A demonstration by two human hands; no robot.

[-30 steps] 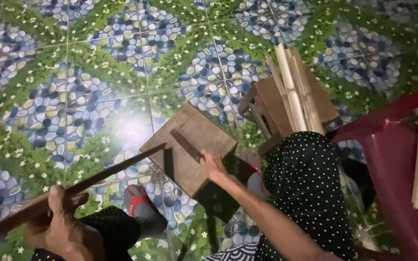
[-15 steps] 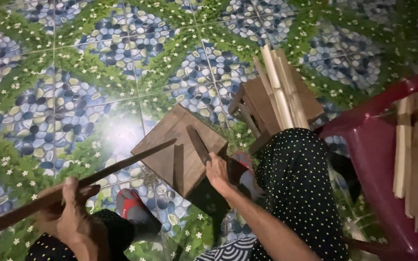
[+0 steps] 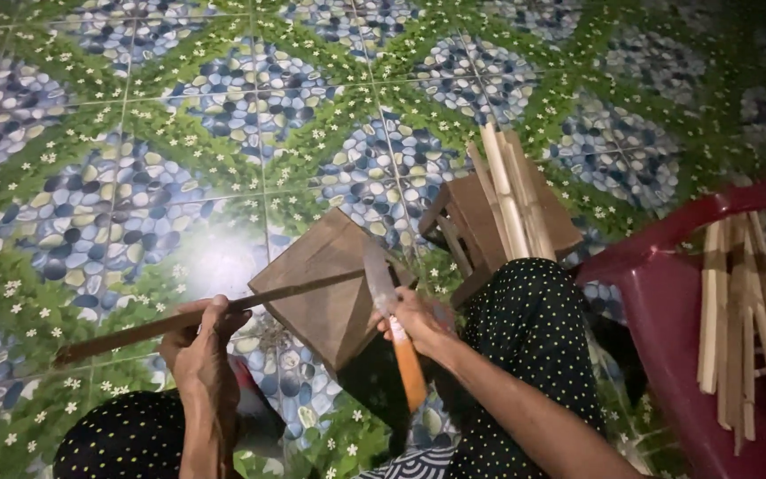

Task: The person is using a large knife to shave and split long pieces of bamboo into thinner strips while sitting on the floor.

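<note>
Head view shows the left hand [image 3: 201,341] gripping a long stick [image 3: 214,310] across the wooden block [image 3: 325,288], right hand [image 3: 414,319] clutching a knife [image 3: 392,333]; a slip could nick fingers.

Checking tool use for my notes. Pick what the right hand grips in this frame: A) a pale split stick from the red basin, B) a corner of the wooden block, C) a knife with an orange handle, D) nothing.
C: the right hand closes around the knife, its orange handle running back under the wrist and its blade raised beside the long stick that the left hand holds.
</note>
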